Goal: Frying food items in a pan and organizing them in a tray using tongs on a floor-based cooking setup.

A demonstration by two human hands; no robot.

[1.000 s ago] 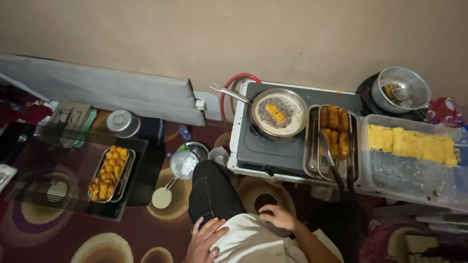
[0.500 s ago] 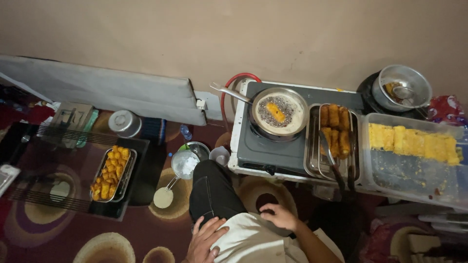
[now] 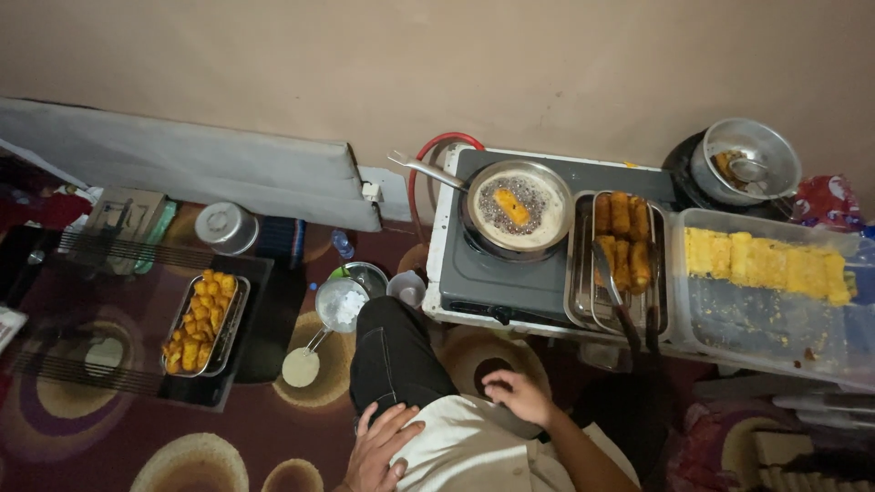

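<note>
1. Patterned maroon carpet (image 3: 137, 446) with cream and purple rings: floor covering on which the person sits, one dark-trousered knee (image 3: 392, 355) drawn up toward the cooker.
2. White-edged tabletop gas stove with a dark top (image 3: 497, 273): stands at the wall, a red hose looping behind it.
3. Clear rectangular plastic tub (image 3: 775, 319): right of the stove, a row of pale yellow uncooked rolls (image 3: 766, 262) along its far side.
4. Rectangular steel draining tray (image 3: 583, 310): just beside the pan, holding browned fried rolls (image 3: 622, 237); dark long-handled tongs (image 3: 620, 305) lie across it.
5. Round steel frying pan with a long handle (image 3: 556, 223): on the burner, one golden roll (image 3: 512, 207) in bubbling oil. Step in hand, as judged: waiting on the fry; neither hand tends the pan.
6. Small steel tray of orange-yellow fried pieces (image 3: 200, 323): on a low dark glass table, well apart to the left.
7. Left hand (image 3: 378, 451): flat on the pale cloth at the lap, fingers loosely spread, holding nothing.
8. Right hand (image 3: 519, 396): resting on the lap, fingers curled slightly and apparently empty, though the dim light leaves this unsure. A turn or lift of the roll would call for a reach to the tongs.
</note>
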